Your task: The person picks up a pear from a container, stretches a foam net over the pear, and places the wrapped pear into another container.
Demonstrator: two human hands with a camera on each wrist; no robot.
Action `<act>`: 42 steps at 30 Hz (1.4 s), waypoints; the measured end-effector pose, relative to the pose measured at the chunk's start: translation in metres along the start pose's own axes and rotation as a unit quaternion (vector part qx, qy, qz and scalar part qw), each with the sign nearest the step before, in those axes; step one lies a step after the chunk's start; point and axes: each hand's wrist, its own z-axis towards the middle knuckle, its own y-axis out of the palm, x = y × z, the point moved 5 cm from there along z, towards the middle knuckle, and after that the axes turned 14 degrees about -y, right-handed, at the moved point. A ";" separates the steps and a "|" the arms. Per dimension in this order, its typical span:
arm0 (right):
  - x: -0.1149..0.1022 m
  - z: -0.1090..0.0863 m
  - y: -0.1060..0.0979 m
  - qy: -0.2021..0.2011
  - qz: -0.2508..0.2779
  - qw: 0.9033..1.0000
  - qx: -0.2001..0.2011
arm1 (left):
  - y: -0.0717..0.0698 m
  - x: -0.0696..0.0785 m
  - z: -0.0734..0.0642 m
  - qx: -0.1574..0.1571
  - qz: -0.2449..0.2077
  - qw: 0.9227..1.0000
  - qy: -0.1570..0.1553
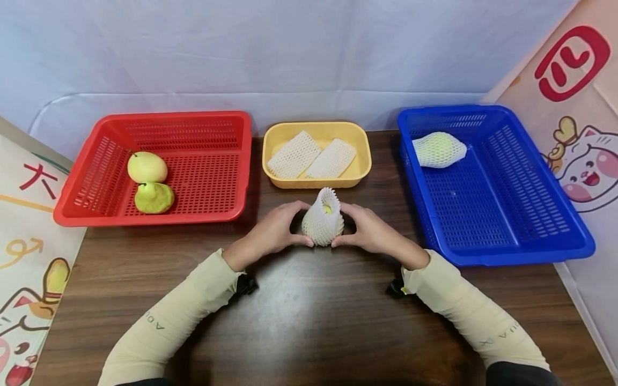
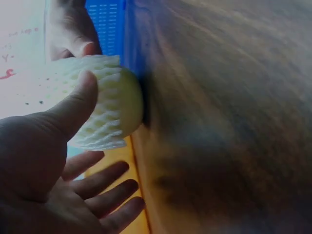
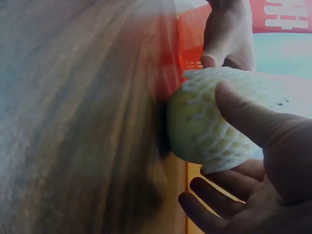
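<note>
A pale pear (image 2: 131, 102) stands upright on the table in a white foam net (image 1: 319, 225), between my two hands. Its rounded base shows bare below the net's edge in both wrist views, and the net's narrow open end points up. From the left, my left hand (image 1: 275, 228) holds it with the thumb on the near side and fingers behind. My right hand (image 1: 370, 229) grips it the same way from the right, its thumb pressed on the mesh in the right wrist view. The lower fingers of both hands spread loosely away from the net.
Behind the hands, a yellow tray (image 1: 316, 183) holds two flat foam nets (image 1: 294, 155). On the left, a red basket (image 1: 207, 212) contains two bare pears (image 1: 147, 167). A blue basket (image 1: 507, 225) on the right has one netted pear (image 1: 439, 150) in its far left corner.
</note>
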 end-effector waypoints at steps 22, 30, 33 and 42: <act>0.002 -0.003 0.002 0.026 -0.004 1.000 0.001 | 0.009 -0.003 -0.001 0.021 -0.030 0.999 0.023; 0.005 -0.002 0.008 0.038 -0.037 0.999 0.005 | 0.015 -0.003 0.003 0.015 -0.030 0.999 0.018; 0.005 -0.003 0.010 0.043 -0.039 0.998 0.008 | 0.016 -0.003 0.004 0.014 -0.025 0.999 0.018; 0.006 0.000 0.011 0.044 0.006 0.999 0.021 | 0.014 -0.001 0.003 0.003 -0.034 0.999 0.009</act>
